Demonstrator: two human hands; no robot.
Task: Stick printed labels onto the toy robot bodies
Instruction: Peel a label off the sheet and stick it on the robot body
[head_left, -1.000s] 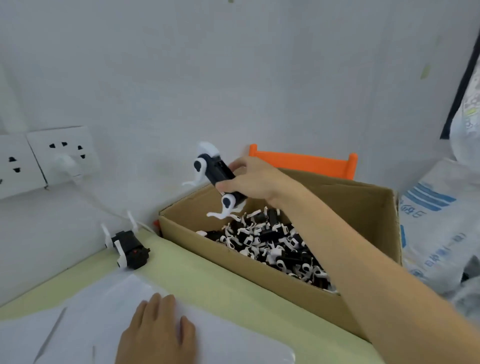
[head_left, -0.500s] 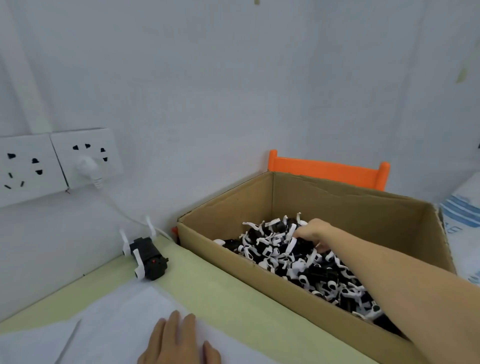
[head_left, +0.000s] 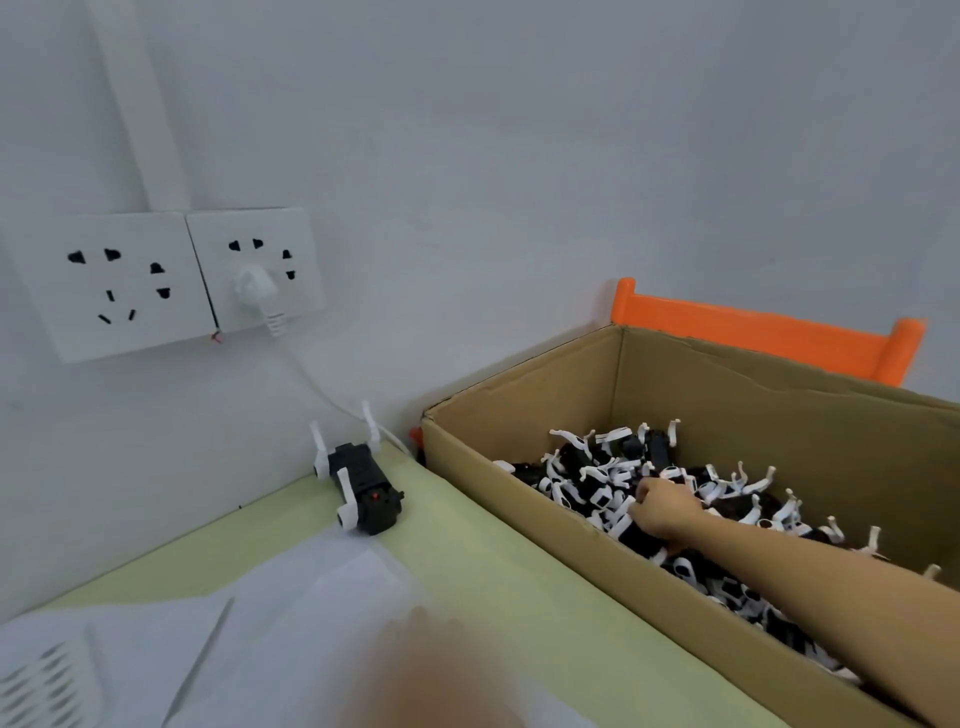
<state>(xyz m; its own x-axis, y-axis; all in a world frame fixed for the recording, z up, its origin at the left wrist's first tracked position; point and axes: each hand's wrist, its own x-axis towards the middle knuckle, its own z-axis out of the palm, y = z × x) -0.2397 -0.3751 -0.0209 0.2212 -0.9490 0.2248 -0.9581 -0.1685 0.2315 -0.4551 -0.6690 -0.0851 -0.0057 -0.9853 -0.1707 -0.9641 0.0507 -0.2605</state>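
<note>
Deep in the cardboard box (head_left: 524, 488), the right hand (head_left: 662, 512) is down among the heap of toy robot bodies (head_left: 613, 470).
Its fingers curl into the black-and-white pile, though whether they actually grasp one piece cannot be told. One lone toy robot (head_left: 361, 486) lies on the pale green table (head_left: 483, 566) just left of the box, near the wall sockets (head_left: 156, 280). White label sheets (head_left: 249, 623) lie on the table in front. The left hand (head_left: 441, 675) is a blur at the bottom edge, its grip unreadable.
</note>
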